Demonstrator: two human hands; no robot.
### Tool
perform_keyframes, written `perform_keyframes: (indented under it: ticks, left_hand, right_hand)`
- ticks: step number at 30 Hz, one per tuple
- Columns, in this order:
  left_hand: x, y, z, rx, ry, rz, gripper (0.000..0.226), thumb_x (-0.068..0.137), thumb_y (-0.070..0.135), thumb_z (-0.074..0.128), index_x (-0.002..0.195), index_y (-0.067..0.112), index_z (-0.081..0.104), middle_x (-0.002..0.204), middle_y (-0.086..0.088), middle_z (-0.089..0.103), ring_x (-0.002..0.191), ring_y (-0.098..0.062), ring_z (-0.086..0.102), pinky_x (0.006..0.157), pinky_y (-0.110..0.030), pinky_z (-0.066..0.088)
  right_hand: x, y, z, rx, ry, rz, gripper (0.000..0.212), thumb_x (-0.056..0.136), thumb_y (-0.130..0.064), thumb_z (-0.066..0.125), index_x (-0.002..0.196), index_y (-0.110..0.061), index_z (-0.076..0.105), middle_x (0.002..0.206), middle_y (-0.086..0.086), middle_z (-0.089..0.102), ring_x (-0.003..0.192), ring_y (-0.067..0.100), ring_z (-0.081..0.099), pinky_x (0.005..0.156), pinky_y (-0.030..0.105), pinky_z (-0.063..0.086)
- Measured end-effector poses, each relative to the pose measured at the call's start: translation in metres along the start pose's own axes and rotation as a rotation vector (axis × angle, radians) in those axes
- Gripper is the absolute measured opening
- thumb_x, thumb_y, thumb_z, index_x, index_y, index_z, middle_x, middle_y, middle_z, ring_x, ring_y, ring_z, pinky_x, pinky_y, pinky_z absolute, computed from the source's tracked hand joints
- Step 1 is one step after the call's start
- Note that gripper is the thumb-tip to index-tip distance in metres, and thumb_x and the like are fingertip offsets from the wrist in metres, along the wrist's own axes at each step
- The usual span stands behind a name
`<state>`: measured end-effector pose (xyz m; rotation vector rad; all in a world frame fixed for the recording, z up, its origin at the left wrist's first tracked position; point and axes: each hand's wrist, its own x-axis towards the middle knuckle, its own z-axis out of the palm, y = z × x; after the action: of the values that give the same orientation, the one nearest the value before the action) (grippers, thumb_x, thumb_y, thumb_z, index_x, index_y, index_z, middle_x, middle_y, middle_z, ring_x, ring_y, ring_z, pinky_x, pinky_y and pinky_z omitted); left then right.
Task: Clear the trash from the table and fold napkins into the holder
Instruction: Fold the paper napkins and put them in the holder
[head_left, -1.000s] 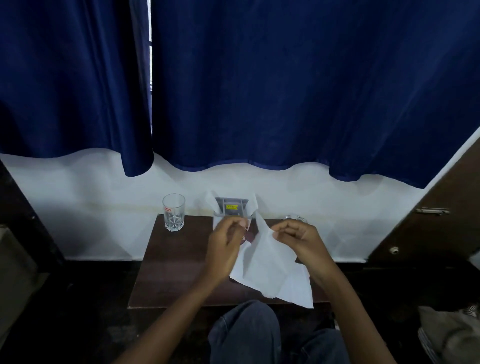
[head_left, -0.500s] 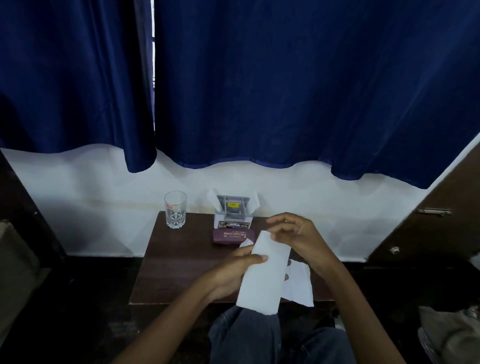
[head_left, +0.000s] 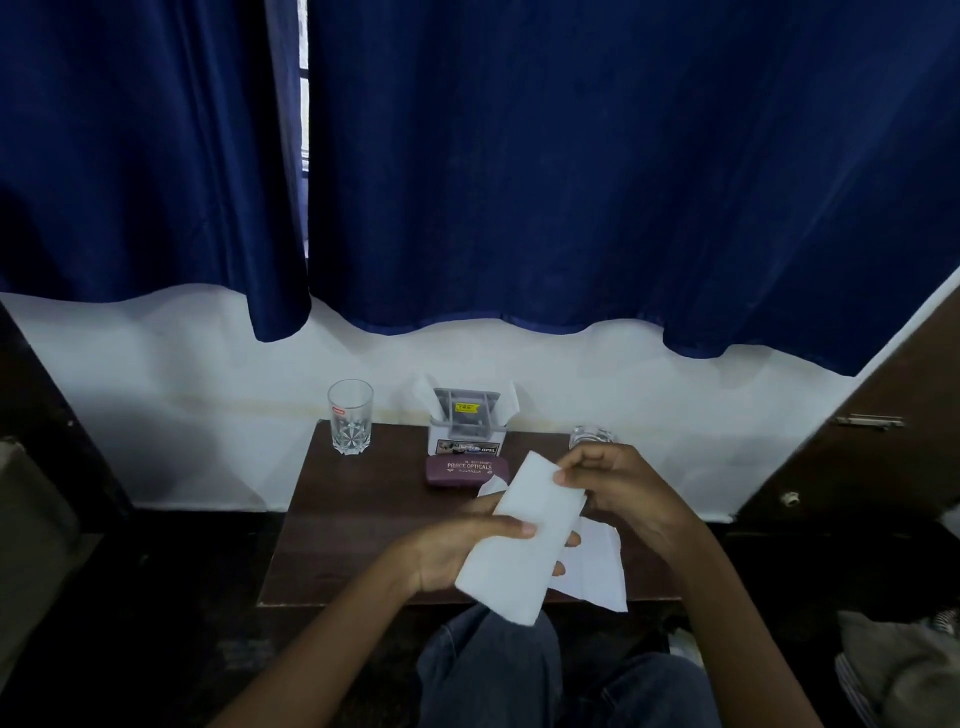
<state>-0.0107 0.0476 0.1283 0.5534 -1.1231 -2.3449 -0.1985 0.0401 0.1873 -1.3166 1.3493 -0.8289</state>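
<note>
Both forearms reach in from below, over the small dark wooden counter (head_left: 363, 519). My left hand (head_left: 447, 551) lies palm up under the folded white paper napkin (head_left: 519, 540), thumb pressed on top, fingers (head_left: 571, 540) showing past its right edge. My right hand (head_left: 618, 488) pinches the napkin's upper right edge between thumb and curled fingers. The napkin is held tilted above the counter's near edge.

Beneath it lies a flat white paper sheet (head_left: 597, 571), mostly hidden. At the far edge stands the grey napkin holder (head_left: 467, 421) with white napkins in it; a maroon spectacle case (head_left: 462, 470) lies just in front. The clear cut-glass tumbler (head_left: 350, 415) stands left. A second glass object (head_left: 589, 434) is partly hidden behind my right hand.
</note>
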Motion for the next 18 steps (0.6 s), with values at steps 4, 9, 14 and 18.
perform_keyframes:
  ticks: [4,9,14,18]
  left_hand:
    - [-0.005,-0.006,-0.011,0.106,0.05,-0.053,0.05,0.082,-0.003,0.059,0.128,0.014,0.046,0.116,-0.015,0.066,0.092,-0.029,0.068,0.075,-0.034,0.058]
    - [0.001,-0.007,-0.03,0.029,0.477,-0.035,0.023,0.085,0.006,0.061,0.107,0.009,0.056,0.086,-0.01,0.073,0.068,-0.023,0.073,0.057,-0.028,0.059]
    - [0.008,-0.005,-0.036,0.059,0.634,0.036,0.007,0.091,0.021,0.055,0.091,0.015,0.058,0.09,-0.01,0.069,0.065,-0.021,0.072,0.057,-0.029,0.06]
    - [0.014,-0.004,-0.035,0.097,0.649,0.047,0.01,0.089,0.026,0.058,0.096,0.018,0.059,0.089,-0.003,0.067,0.062,-0.016,0.07,0.057,-0.026,0.059]
  right_hand:
    - [0.001,0.001,-0.003,0.156,0.111,0.027,0.014,0.082,0.006,0.06,0.073,-0.004,0.059,0.074,0.011,0.058,0.067,0.021,0.055,0.059,0.029,0.048]
    - [0.003,0.014,-0.014,0.241,0.216,0.075,0.016,0.08,0.009,0.058,0.071,-0.004,0.059,0.082,0.014,0.062,0.076,0.028,0.062,0.077,0.046,0.054]
    - [0.005,0.027,-0.016,0.257,0.232,0.128,0.021,0.078,0.012,0.059,0.069,-0.007,0.057,0.077,0.012,0.062,0.07,0.026,0.061,0.058,0.031,0.055]
    - [0.007,0.032,-0.015,0.283,0.231,0.139,0.022,0.077,0.013,0.06,0.068,-0.007,0.056,0.078,0.012,0.064,0.07,0.026,0.062,0.053,0.027,0.055]
